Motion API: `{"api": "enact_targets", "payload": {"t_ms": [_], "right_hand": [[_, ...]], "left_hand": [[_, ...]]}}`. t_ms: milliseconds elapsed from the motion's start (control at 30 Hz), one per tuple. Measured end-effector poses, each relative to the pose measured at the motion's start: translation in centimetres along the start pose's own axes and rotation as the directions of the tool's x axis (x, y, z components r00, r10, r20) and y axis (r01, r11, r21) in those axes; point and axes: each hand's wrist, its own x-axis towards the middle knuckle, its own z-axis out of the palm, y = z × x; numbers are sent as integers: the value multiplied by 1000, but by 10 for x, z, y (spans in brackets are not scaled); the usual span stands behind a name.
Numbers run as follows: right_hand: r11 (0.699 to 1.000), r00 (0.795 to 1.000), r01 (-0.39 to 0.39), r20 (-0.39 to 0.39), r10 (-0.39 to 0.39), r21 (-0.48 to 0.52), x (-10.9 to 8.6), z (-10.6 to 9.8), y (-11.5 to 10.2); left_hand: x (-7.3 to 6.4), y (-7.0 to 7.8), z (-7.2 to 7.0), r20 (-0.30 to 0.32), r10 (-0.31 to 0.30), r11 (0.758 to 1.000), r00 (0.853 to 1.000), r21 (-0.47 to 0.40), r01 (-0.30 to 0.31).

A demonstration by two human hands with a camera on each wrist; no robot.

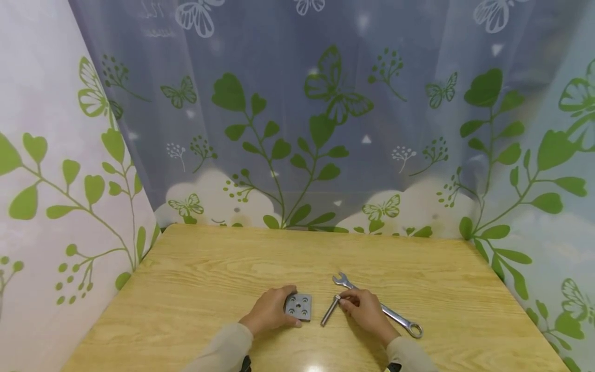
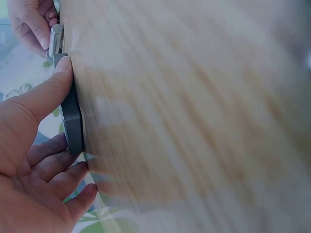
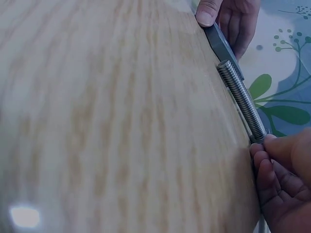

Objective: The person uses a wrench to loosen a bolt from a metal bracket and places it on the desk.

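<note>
A square grey metal plate (image 1: 307,307) with several round holes lies at the table's middle in the head view. My left hand (image 1: 271,311) grips it by its left side, thumb at the near edge and fingers at the far one. In the left wrist view, the thumb presses on one end of the plate (image 2: 73,119). To the right, a threaded steel bolt (image 1: 330,311) slants with its head away from me. My right hand (image 1: 366,311) pinches it at the head end, which the fingertips partly hide. The threaded shank (image 3: 240,99) points toward the plate.
A combination wrench (image 1: 396,316) lies slantwise on the wooden table (image 1: 232,263), its middle hidden behind the right hand. Its open end is at the far left, its ring end at the near right. A patterned curtain (image 1: 279,129) hangs along the table's back and sides.
</note>
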Motion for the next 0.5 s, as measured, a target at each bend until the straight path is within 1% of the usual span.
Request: {"api": "enact_targets", "payload": {"t_ms": [67,133,167,267,333,400,433,500], "right_hand": [[1000,1000,4,-6,-4,-13,0,-1,-2],[1000,1000,-23,5,23,-5,1,-3,-3],[997,998,-68,16,68,21,1,-4,-4],[983,986,-159,67,153,91,-1,-9,-6],[975,980,-186,97,174,125,-2,-14,-8],[979,981,-170,114,157,115,-2,-21,-13],[985,984,-151,113,140,89,0,-25,-15],[995,991,-95,99,92,27,5,-34,-22]], "left_hand": [[0,1,0,-12,3,1000,1000,-6,-3],[1,2,0,-22,8,1000,1000,-15,-8],[2,2,0,-26,9,1000,1000,-17,-10],[2,4,1,-24,6,1000,1000,-27,-7],[3,4,0,-26,21,999,999,-35,-22],[4,5,-4,-34,54,998,998,-39,-56],[5,6,-8,-40,73,996,997,-42,-74],[8,9,-19,-61,120,992,991,-19,-122]]}}
